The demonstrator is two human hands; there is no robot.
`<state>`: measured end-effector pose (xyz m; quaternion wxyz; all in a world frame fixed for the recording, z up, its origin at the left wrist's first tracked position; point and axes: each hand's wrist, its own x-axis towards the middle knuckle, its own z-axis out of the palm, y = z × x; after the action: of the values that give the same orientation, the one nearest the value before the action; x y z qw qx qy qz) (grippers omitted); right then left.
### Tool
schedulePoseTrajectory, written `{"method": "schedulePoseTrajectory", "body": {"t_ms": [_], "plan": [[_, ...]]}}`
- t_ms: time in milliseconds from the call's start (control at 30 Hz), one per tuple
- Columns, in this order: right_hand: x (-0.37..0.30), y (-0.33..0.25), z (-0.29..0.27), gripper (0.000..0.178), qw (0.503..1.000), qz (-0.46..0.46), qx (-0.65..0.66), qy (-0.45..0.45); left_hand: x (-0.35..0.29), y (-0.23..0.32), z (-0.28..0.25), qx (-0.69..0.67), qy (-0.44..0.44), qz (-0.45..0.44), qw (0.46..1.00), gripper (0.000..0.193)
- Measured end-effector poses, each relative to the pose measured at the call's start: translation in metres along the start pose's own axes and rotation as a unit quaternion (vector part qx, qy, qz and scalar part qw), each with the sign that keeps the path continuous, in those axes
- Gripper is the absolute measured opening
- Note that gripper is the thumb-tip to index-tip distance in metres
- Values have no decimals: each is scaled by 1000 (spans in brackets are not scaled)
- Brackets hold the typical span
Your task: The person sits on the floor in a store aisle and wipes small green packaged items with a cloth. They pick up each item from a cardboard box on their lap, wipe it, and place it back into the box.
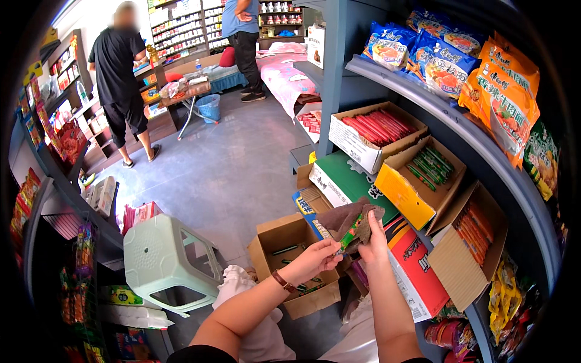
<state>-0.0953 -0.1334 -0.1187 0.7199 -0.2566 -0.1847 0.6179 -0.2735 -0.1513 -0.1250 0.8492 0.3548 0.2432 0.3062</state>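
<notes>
A slim green packet (351, 234) is held between two hands, its long axis slanted from seven o'clock to one. Its near end is pinched by the left hand (328, 251), the nearer one; at its three o'clock, brown cloth (339, 216), bunched against the packet, is gripped by the right hand (373, 238). The wrapper is bright green, apparently glossy. At eight o'clock, an open carton (315, 300) is seen; at two, farther off, a yellow box (400, 195).

Bright light glares off the floor (233, 163) at left; distortion bends the right-hand shelf (448, 113); corners fall black.
</notes>
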Motion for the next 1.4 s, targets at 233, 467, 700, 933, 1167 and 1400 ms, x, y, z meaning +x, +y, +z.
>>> {"method": "schedulePoseTrajectory", "body": {"t_ms": [233, 467, 700, 933, 1167, 1400], "plan": [[-5, 16, 5, 31, 999, 29, -12, -12, 3, -8, 14, -53, 54, 36, 996, 11], [-11, 29, 2, 32, 984, 66, -131, -98, 13, -11, 1, 143, 108, 188, 966, 10], [-16, 34, 10, 14, 966, 34, -223, -125, 19, -8, -5, 269, 204, 273, 901, 11], [-20, 27, 10, 20, 981, 51, -159, -98, 8, 11, -1, 647, 238, 422, 589, 15], [-13, 13, 3, 26, 995, 52, -71, -37, 6, -1, 10, 572, 201, 317, 730, 18], [-22, 26, 10, 25, 984, 71, -142, -86, 16, -1, -3, 193, 140, 216, 947, 15]]}}
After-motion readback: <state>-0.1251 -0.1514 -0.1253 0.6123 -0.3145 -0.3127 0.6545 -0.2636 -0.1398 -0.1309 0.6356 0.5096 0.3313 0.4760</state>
